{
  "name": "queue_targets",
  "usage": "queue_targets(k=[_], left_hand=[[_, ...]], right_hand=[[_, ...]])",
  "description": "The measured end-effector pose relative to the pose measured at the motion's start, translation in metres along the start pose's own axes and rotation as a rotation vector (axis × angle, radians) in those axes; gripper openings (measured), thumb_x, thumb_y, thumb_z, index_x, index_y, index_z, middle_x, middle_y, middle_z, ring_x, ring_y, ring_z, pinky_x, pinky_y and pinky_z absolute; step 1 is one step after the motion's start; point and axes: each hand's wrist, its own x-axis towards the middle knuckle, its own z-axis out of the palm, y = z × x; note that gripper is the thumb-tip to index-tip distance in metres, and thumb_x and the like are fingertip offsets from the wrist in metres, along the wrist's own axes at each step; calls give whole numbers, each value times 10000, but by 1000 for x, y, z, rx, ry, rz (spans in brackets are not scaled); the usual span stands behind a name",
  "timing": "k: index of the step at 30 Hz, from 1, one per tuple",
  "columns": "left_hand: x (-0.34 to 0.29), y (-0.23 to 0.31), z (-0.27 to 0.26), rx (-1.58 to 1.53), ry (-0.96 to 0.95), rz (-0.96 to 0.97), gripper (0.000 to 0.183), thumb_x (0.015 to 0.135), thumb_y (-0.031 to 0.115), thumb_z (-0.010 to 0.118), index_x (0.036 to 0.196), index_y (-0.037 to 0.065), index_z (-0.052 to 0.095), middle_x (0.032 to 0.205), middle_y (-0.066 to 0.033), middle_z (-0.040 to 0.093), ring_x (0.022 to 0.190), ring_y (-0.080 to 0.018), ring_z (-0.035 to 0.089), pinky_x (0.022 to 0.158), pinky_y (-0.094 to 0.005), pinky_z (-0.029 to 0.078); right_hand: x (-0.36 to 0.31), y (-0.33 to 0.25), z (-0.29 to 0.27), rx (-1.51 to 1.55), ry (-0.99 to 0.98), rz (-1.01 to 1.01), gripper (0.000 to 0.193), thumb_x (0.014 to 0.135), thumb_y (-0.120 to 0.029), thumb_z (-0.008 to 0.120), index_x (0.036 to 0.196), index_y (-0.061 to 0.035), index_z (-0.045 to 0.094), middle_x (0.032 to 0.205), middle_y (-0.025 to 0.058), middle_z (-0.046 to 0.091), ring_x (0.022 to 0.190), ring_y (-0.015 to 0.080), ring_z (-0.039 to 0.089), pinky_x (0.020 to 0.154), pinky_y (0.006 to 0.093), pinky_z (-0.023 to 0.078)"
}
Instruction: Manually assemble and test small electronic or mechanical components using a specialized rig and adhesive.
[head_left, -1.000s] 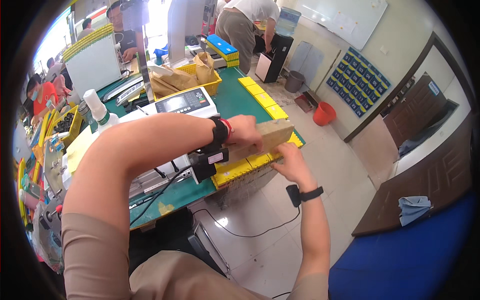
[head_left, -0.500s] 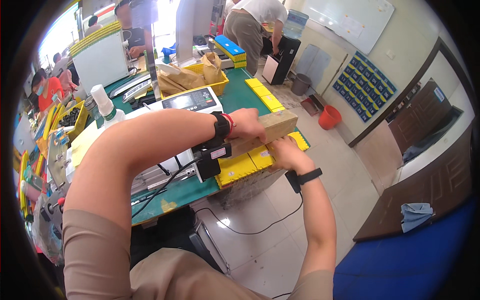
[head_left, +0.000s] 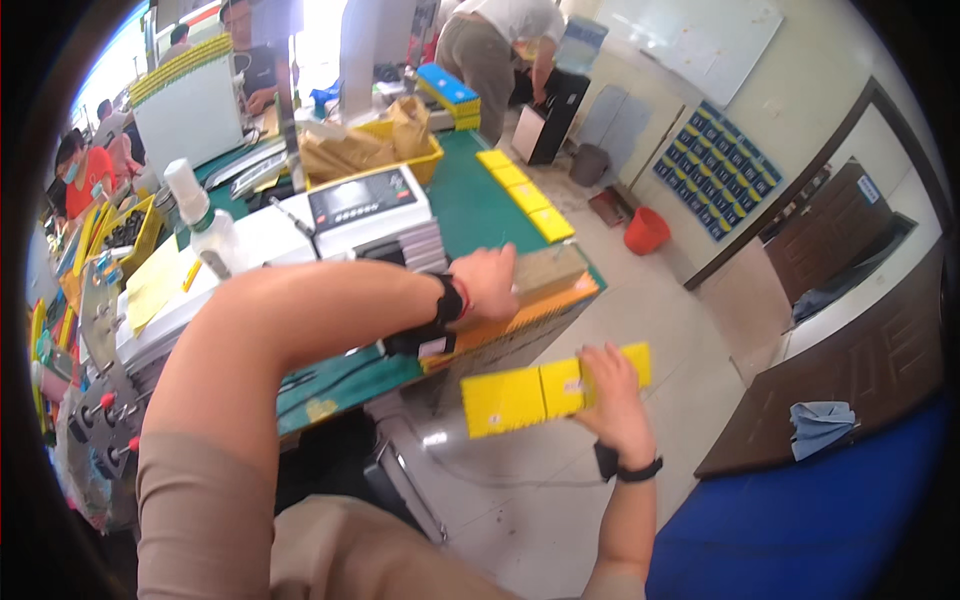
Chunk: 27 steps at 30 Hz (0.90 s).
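My right hand (head_left: 617,400) holds a flat yellow panel (head_left: 503,403) with toothed edges and a seam across it. It hangs over the floor, in front of the table's right edge and apart from it. My left hand (head_left: 485,282) is closed on a long wooden block (head_left: 550,276), whose near end is hidden behind the hand and wrist. Beneath the block, along the table edge, lies an orange layer (head_left: 545,312); I cannot make out its full shape. A white machine with a screen and keypad (head_left: 362,201) stands just beyond my left forearm.
More yellow panels (head_left: 524,195) lie along the green table's far right edge. Behind the machine stands a yellow basket (head_left: 430,165) with brown paper. A white spray bottle (head_left: 205,220) is at left. A red bucket (head_left: 647,232) stands on the floor; a person (head_left: 490,60) bends beyond.
My right hand has drawn the yellow panel off the table edge, toward me and down. The orange layer under the block now shows. My left hand stays at the block.
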Motion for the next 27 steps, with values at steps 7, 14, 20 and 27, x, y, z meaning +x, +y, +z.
queue_targets(k=[7,14,20,27], left_hand=[[-49,36,-24,130,244,457,629,884,419,810,1244,-53,600,1194,-259,719,1208,-430,676,1010,-490,566],[-159,53,35,-423,-591,305,482,898,238,754,1298,-15,664,1185,-244,699,998,-431,742,892,-519,607],[-215,73,107,-321,-391,331,453,928,186,686,1347,23,630,1226,-211,672,1052,-438,725,877,-542,591],[-200,60,196,-286,148,656,776,1034,618,576,1558,48,538,1532,-194,584,1469,-393,493,1285,-564,308]], right_hand=[[-48,-15,7,4,144,133,883,677,-150,965,1463,-67,570,1537,139,563,1507,447,403,1241,570,338],[-63,-53,17,-140,177,81,862,665,-173,981,1428,-72,594,1530,157,528,1504,436,395,1223,547,361],[-100,-43,49,192,-114,528,523,903,-362,865,1300,-84,669,928,177,725,903,373,731,775,504,548],[-241,95,60,440,89,1049,216,908,-151,715,925,64,718,698,96,693,522,200,640,472,361,500]])
